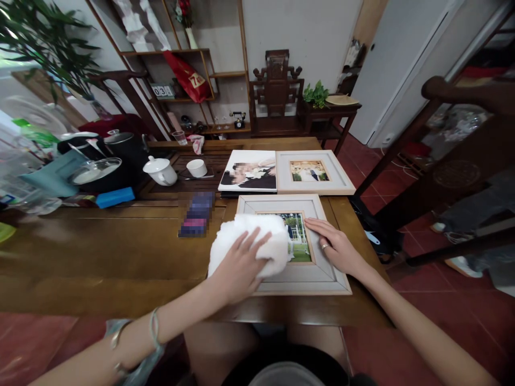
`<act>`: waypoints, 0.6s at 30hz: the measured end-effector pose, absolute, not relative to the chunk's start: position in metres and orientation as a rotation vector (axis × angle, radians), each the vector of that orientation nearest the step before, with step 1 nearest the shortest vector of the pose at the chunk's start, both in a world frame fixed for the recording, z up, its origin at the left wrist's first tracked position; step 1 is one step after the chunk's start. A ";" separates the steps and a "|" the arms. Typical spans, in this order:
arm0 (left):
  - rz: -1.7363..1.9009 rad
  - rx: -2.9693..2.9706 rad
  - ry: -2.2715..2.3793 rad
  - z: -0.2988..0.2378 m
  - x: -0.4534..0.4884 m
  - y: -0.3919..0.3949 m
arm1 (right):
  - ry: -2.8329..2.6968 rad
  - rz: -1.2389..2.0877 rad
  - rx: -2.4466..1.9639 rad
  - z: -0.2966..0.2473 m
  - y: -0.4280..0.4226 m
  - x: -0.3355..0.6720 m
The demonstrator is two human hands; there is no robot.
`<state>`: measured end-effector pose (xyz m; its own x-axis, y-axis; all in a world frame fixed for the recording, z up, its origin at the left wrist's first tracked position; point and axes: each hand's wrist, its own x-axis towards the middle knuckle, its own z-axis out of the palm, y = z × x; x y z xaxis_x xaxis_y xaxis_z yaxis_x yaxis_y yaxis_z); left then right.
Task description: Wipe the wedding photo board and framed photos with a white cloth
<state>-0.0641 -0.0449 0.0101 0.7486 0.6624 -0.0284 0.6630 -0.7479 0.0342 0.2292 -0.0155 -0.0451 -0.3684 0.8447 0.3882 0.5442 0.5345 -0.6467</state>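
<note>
A pale wooden picture frame point(317, 273) with a photo in it lies flat near the front edge of the wooden table point(100, 252). My left hand point(237, 265) presses a fluffy white cloth point(273, 236) onto the frame's left half, fingers spread over the cloth. My right hand point(336, 244), wearing a ring, rests flat and open on the frame's right side. Much of the photo is hidden under the cloth.
Behind the frame lie a second framed photo point(316, 172) and a canvas print point(249, 171). A white teapot point(161, 171), a cup point(197, 168), pots and a blue box point(115, 197) crowd the table's left. A dark chair point(462, 161) stands at the right.
</note>
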 end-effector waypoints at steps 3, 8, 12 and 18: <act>0.043 2.976 1.222 0.006 -0.053 -0.004 | -2.073 0.543 -1.114 -0.046 -0.015 0.230; 0.082 3.056 1.273 0.002 -0.021 0.040 | -2.091 0.524 -1.133 -0.047 -0.014 0.230; 0.031 3.005 1.236 0.002 0.000 0.035 | -2.069 0.510 -1.141 -0.046 -0.015 0.229; -0.052 2.958 0.996 0.022 0.000 -0.048 | -2.061 0.500 -1.173 -0.044 -0.015 0.228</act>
